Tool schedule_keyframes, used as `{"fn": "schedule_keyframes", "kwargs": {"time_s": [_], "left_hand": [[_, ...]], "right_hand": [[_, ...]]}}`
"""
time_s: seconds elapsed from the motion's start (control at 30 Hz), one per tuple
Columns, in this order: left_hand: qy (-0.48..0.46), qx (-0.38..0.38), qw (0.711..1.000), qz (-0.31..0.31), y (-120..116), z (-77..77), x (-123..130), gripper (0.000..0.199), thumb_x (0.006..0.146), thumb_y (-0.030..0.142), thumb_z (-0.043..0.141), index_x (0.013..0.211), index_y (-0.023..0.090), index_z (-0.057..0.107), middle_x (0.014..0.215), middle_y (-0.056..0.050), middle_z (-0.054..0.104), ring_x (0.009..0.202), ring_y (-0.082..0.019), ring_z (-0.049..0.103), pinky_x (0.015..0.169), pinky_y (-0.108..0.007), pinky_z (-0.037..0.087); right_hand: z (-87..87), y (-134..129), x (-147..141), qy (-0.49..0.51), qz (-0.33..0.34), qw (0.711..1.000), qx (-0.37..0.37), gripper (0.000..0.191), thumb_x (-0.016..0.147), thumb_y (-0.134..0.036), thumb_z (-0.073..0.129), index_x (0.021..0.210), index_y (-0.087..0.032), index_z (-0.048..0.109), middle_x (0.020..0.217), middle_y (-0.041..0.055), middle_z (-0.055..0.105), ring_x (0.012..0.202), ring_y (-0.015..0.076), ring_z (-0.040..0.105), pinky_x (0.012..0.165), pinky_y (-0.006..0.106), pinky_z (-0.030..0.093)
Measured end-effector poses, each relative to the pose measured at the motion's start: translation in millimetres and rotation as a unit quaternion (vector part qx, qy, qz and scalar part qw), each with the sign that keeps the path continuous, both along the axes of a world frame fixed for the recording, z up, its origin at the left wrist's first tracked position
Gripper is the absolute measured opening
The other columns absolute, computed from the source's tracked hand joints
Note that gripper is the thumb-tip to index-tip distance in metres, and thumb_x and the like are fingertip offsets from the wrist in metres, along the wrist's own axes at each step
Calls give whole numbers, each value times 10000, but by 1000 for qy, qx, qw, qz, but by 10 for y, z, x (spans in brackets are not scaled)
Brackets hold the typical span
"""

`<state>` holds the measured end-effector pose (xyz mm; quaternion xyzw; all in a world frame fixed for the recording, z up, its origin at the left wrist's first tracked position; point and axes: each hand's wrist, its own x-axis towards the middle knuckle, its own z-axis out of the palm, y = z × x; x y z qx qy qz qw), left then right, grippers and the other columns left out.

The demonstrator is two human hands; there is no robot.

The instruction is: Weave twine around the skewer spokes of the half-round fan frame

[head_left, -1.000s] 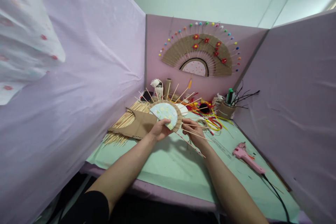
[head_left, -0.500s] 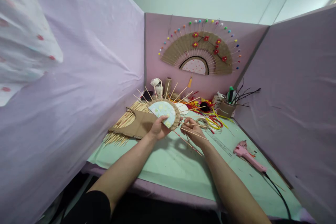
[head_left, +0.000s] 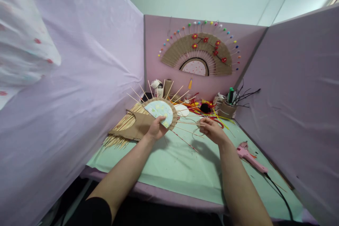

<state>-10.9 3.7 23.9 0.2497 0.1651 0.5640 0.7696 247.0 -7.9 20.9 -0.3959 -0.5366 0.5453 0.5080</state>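
Observation:
My left hand (head_left: 157, 130) grips the lower corner of a half-round fan (head_left: 158, 108), thumb on its pale blue patterned face. Brown twine is woven in a band (head_left: 173, 113) round the fan's curved edge, and thin sticks (head_left: 177, 93) spread outward from it. One lower stick (head_left: 185, 141) has reddish marks. Off to the right of the fan, my right hand (head_left: 213, 130) is closed in a pinch on thin twine (head_left: 195, 132), which loops below the fingers. The tips of some right-hand sticks reach close to these fingers; contact is unclear.
Cut cardboard (head_left: 141, 125) lies over a pile of sticks (head_left: 119, 137) at left. A pink glue gun (head_left: 250, 157) with a black cord rests at right. Behind are pipe cleaners (head_left: 217, 122), a pot of pens and twigs (head_left: 227, 109), and a finished fan (head_left: 219, 61) on the back panel.
My right hand has moved right, away from the fan's woven edge, drawing the twine with it. My left hand and the fan have shifted slightly left.

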Motion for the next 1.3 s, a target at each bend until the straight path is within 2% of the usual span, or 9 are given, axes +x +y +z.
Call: {"fn": "schedule_keyframes", "kwargs": {"time_s": [0.13, 0.23, 0.43, 0.57, 0.73, 0.9, 1.0, 1.13, 1.3], "left_hand": [[7, -2, 1000, 23, -3, 11, 14, 467, 714, 74, 538, 1177, 81, 599, 948, -115, 737, 994, -256, 675, 942, -388, 497], [9, -9, 999, 39, -2, 18, 20, 479, 717, 59, 540, 1191, 92, 596, 925, -94, 741, 945, -234, 686, 935, -370, 498], [-2, -9, 999, 44, 11, 11, 3, 475, 721, 68, 561, 1190, 133, 601, 872, -49, 743, 832, -197, 698, 915, -352, 508], [-8, 11, 999, 38, 9, 0, 7, 443, 710, 64, 583, 1144, 144, 623, 918, -56, 742, 912, -215, 692, 935, -359, 498], [-27, 8, 999, 29, 18, -7, -11, 417, 733, 82, 572, 1144, 133, 617, 952, -70, 738, 905, -213, 690, 935, -374, 502], [-33, 33, 999, -23, -2, -7, -15, 425, 778, 138, 537, 1199, 117, 589, 1038, -111, 722, 998, -245, 673, 953, -408, 489], [-23, 45, 997, -60, -26, -13, 2, 387, 807, 178, 522, 1172, 78, 601, 1041, -153, 717, 1051, -278, 653, 964, -425, 475], [-11, 45, 994, -102, -45, -34, 22, 399, 821, 203, 523, 1188, 65, 596, 1053, -177, 712, 1063, -292, 647, 963, -434, 464], [-10, 34, 992, -122, -54, -51, 27, 417, 855, 251, 523, 1224, 66, 579, 1084, -180, 704, 1052, -281, 651, 948, -415, 465]], "right_hand": [[67, -28, 60, 91, -61, 992, 65, 353, 672, -439, 764, 727, -236, 481, 662, -28, 468, 552, 105, 375, 539, 278, 324], [82, -83, 52, 93, -23, 993, 65, 347, 674, -448, 760, 738, -243, 487, 592, -50, 383, 508, 98, 306, 506, 270, 275], [20, -83, 86, -9, 81, 996, -32, 377, 690, -456, 752, 894, -227, 534, 510, -111, 223, 449, 63, 141, 464, 236, 118], [11, -62, 105, -1, 81, 996, -35, 452, 690, -448, 756, 1010, -239, 514, 518, -121, 237, 438, 56, 131, 455, 233, 107], [-16, -35, 94, 9, 83, 996, -39, 412, 690, -404, 765, 973, -238, 515, 543, -119, 273, 439, 43, 156, 457, 223, 110], [-81, -54, -157, -100, 130, 985, -55, 352, 700, -451, 742, 870, -169, 619, 509, -92, 331, 461, 58, 246, 458, 229, 147], [-122, -114, -425, -164, 195, 965, -60, 355, 716, -486, 713, 822, -151, 665, 520, -68, 382, 478, 66, 294, 467, 232, 191], [-165, -187, -677, -218, 276, 936, -12, 317, 773, -478, 657, 822, -166, 684, 584, -42, 455, 534, 82, 374, 500, 227, 270], [-178, -175, -675, -235, 256, 937, -13, 321, 791, -478, 631, 831, -162, 672, 561, -52, 439, 517, 83, 364, 500, 225, 259]]}}
